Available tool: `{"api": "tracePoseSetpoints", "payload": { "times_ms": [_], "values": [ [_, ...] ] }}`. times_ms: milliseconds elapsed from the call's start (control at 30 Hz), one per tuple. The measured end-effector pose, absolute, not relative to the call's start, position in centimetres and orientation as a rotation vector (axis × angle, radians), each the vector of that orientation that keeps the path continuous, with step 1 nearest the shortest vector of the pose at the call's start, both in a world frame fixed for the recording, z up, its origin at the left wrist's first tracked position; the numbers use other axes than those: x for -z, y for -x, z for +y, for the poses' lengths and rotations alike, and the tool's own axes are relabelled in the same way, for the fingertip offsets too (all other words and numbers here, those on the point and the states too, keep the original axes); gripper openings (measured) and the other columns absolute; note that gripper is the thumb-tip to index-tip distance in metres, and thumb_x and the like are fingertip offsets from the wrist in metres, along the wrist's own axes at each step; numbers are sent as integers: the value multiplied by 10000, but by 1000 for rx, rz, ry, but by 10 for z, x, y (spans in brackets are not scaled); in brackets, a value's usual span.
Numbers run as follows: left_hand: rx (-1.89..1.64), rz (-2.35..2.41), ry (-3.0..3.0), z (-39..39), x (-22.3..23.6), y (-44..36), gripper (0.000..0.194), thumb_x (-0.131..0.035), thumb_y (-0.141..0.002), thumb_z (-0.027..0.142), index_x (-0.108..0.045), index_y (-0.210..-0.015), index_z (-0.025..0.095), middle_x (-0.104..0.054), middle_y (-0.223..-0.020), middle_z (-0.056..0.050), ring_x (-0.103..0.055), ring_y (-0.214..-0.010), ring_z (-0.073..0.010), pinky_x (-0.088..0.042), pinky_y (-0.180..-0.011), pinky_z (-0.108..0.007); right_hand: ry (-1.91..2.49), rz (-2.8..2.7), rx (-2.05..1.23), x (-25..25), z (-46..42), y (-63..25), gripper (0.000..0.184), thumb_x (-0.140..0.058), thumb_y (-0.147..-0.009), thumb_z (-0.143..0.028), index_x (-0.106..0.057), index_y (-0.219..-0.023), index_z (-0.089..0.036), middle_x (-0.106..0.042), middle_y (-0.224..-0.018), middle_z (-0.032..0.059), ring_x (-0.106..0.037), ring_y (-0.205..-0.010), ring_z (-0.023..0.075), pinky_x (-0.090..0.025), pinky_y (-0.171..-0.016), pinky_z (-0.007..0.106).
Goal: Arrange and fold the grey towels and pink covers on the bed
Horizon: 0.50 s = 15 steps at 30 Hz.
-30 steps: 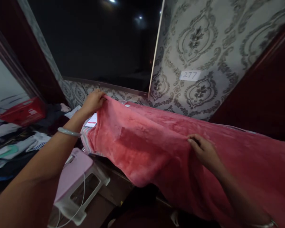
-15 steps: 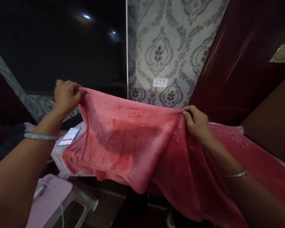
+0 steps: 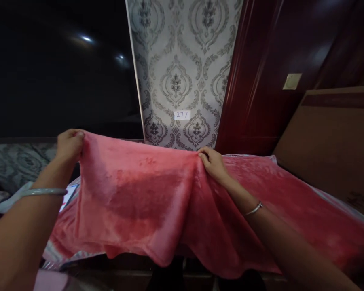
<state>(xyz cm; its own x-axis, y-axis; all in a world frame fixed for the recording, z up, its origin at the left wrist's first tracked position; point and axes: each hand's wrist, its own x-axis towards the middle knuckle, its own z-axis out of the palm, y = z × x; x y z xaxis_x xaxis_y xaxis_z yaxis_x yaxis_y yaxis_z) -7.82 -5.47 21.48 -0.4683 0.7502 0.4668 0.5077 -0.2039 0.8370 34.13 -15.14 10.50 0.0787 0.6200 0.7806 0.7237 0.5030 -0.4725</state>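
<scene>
Number card (image 3: 182, 114), handwritten 277, taken as our fixed mark; it sits on grey damask wallpaper (image 3: 176, 81). Directly below it, and running off to its left, hangs the pink plush blanket (image 3: 133, 194) we have in hand. Our left hand (image 3: 69, 143), low and well left of the card, pinches the blanket's upper corner between thumb and fingers. Our right hand (image 3: 212, 163), just below and right of the card, grips the same upper edge in a thumb-and-finger pinch. Edge nearly straight between the two holds, sloping slightly down toward the right; cloth drops from it in soft folds, a deeper one under the right hand. Pale bangle (image 3: 44, 192) on our left wrist, thin silver bracelet (image 3: 255, 208) on our right. Below and right of the card, more red-pink plush (image 3: 291, 202) lies spread flat; we cannot tell whether it is one piece with the blanket. Left of the card, a large dark screen (image 3: 63, 81) with two light reflections. To its right, a dark red wood panel (image 3: 255, 81) bearing a square plate (image 3: 292, 81); farther right and lower, a brown board-like surface (image 3: 330, 145). Far below left of the card, striped fabric (image 3: 51, 254) shows under the blanket.
</scene>
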Motion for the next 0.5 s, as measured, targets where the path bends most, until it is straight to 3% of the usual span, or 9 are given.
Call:
{"api": "tracePoseSetpoints", "payload": {
  "times_ms": [267, 500],
  "values": [
    [-1675, 1912, -1814, -20, -195, 87, 148, -481, -785, 211, -610, -844, 168, -536, -718, 0, -573, -857, -197, -396, -718, -354, 1251, -1590, 47, -86, -127, -344, 168, -472, -859, -303, -620, -813, -239, -686, -811, 34, -596, -761, 208, -445, -740, 321],
    [-1421, 1810, -2231, -16, -180, 58, 278, -504, -787, 218, -691, -982, 152, -666, -936, -34, -568, -895, -204, -431, -831, -332, 1297, -1532, -51, -65, -108, -341, 145, -497, -826, -297, -612, -759, -239, -667, -731, 20, -560, -681, 195, -422, -677, 304]
  ]
}}
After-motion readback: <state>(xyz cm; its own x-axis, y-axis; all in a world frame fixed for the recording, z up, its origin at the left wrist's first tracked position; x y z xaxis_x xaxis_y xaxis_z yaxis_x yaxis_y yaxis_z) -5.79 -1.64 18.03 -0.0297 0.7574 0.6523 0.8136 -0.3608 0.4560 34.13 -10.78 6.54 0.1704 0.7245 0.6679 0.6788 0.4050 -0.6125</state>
